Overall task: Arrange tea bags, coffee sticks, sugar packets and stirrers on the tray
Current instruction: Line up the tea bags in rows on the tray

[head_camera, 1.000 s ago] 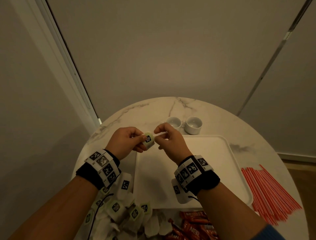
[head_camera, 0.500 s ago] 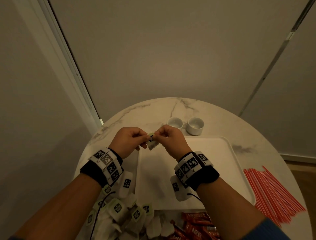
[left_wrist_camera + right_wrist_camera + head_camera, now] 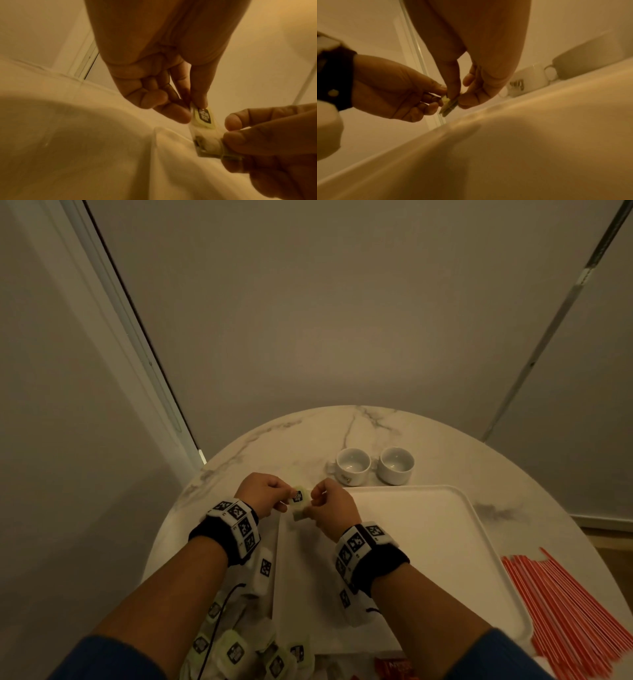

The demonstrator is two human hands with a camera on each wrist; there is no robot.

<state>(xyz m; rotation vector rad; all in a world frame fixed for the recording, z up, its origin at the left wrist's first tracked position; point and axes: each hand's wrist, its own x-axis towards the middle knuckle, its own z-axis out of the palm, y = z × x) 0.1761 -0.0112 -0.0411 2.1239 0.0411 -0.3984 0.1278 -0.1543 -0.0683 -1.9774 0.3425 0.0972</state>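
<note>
Both hands hold one tea bag [image 3: 298, 501] above the far left corner of the white tray [image 3: 428, 542]. My left hand [image 3: 265, 496] pinches its pale green tag [image 3: 204, 117] between thumb and forefinger. My right hand [image 3: 329, 508] pinches the bag's pouch [image 3: 208, 147] just below the tag. The pouch [image 3: 449, 106] shows edge-on in the right wrist view. More tea bags [image 3: 239, 648] lie heaped at the table's near left. Red coffee sticks [image 3: 394, 667] peek in at the bottom edge. Red stirrers [image 3: 565, 611] lie fanned out at the right.
Two white cups [image 3: 352, 465] [image 3: 395, 463] stand side by side behind the tray on the round marble table [image 3: 291, 440]. A grey wall rises close behind the table. A black cable [image 3: 219, 621] runs over the tea bag heap.
Both hands have come down and closer together with the tea bag, now low over the tray's far left corner. The head view has tilted down a little.
</note>
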